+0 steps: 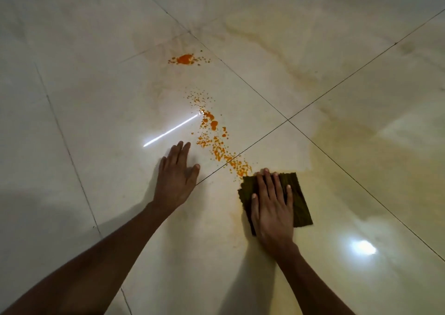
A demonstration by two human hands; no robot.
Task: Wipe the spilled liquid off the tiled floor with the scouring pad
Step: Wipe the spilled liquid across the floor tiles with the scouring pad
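Observation:
Orange liquid is spilled on the pale tiled floor (96, 98): a trail of droplets (216, 143) runs diagonally from mid-frame down to the right, and a separate blob (185, 59) lies farther away. A dark green scouring pad (299, 201) lies flat on the floor at the near end of the trail. My right hand (272, 206) presses flat on top of the pad, fingers spread and pointing away from me. My left hand (177, 177) rests palm down on the bare tile just left of the trail, holding nothing.
A wide yellowish smear (349, 158) covers the tiles to the right of the pad and reaches toward the far right. Dark grout lines (287, 120) cross just beyond the pad. Bright light reflections (362, 247) glare on the glossy floor.

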